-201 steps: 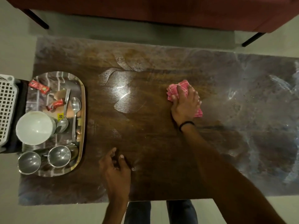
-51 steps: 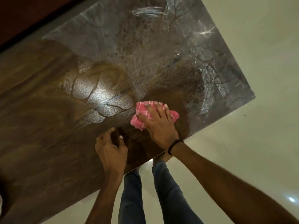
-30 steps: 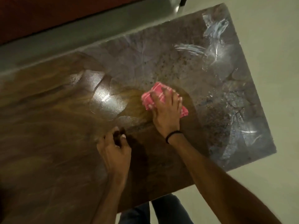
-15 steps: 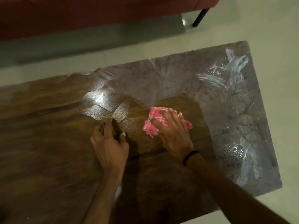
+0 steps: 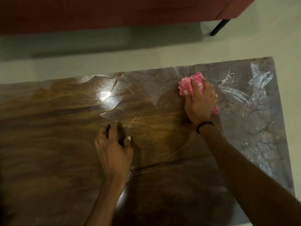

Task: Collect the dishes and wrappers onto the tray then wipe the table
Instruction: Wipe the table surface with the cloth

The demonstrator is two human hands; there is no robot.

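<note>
The wooden table (image 5: pixel 57 128) fills most of the head view, glossy brown on the left and middle. My right hand (image 5: pixel 201 103) holds a bunched pink checked cloth (image 5: pixel 184 87) and presses it on the tabletop close to the far edge, right of centre. The cloth shows past the fingers and again under the heel of the hand. My left hand (image 5: pixel 114 149) rests on the table's middle with its fingertips and thumb spread on the wood, holding nothing. The tray and dishes are out of view.
A grey, streaky, wet-looking patch (image 5: pixel 254 98) covers the table's right end. A dark red sofa (image 5: pixel 114 12) with a black leg (image 5: pixel 219 27) stands beyond the table across a strip of pale floor (image 5: pixel 65 66).
My right hand has pushed the pink cloth away from me and to the right, from the table's middle toward its far edge. My left hand stays planted on the wood. The view has tilted up.
</note>
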